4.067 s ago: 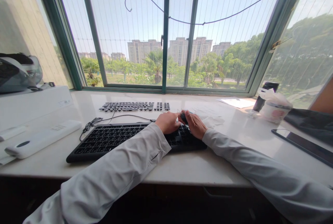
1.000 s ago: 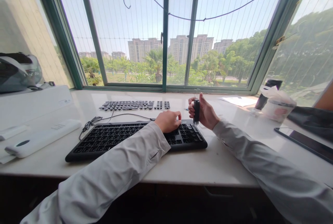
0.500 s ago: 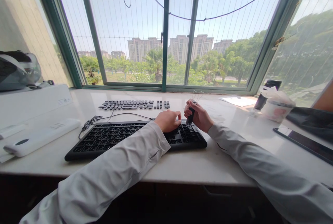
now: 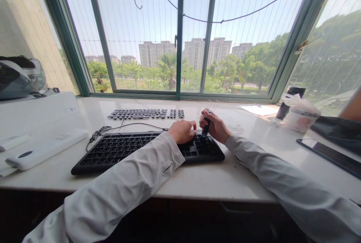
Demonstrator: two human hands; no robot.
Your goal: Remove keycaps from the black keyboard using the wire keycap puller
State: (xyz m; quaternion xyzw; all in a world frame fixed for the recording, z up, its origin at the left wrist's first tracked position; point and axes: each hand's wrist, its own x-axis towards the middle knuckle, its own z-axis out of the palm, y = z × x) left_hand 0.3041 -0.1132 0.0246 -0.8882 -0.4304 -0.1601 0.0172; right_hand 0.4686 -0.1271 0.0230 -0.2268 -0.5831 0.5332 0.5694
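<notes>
A black keyboard (image 4: 113,152) lies on the white table, its keycaps off and the key sockets bare. My right hand (image 4: 216,125) is closed around a keyboard cleaning brush (image 4: 206,127). The brush stands nearly upright, its dark lower end down among the sockets at the keyboard's right part. Thin wire prongs rise from its upper end. Beside it, my left hand (image 4: 182,131) rests over the keyboard's upper edge with fingers curled; what they hold, if anything, is hidden. Loose black keycaps (image 4: 138,114) are laid out in rows behind the keyboard.
A bundled cable (image 4: 98,133) lies behind the keyboard's left end. A white device (image 4: 47,149) and a white box (image 4: 36,111) with a helmet (image 4: 21,77) are at left. At right are a phone (image 4: 329,156), a bagged tub (image 4: 300,117) and paper (image 4: 258,110).
The brush has shifted very slightly within the same spot over the sockets. My left hand and the keyboard look unmoved.
</notes>
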